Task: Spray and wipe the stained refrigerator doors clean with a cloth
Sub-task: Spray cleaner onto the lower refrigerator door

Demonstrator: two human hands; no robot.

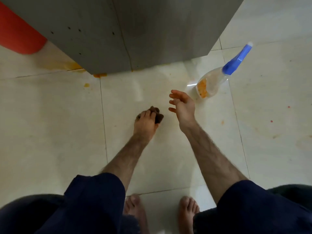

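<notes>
The grey refrigerator doors [118,34] fill the top of the head view, with a vertical seam between them. My left hand [145,123] grips a bunched brown cloth [157,114] low over the floor in front of the fridge. My right hand [183,105] hovers beside it with fingers spread and relaxed, holding nothing. A clear spray bottle [211,85] with a blue trigger head stands on the floor just right of my right hand, apart from it; orange smears cover its lower body.
Orange spill marks [99,75] lie on the pale tiled floor [50,124] at the fridge's base. A red-orange object [18,34] stands at the far left. My bare feet [135,211] are at the bottom, between my dark sleeves.
</notes>
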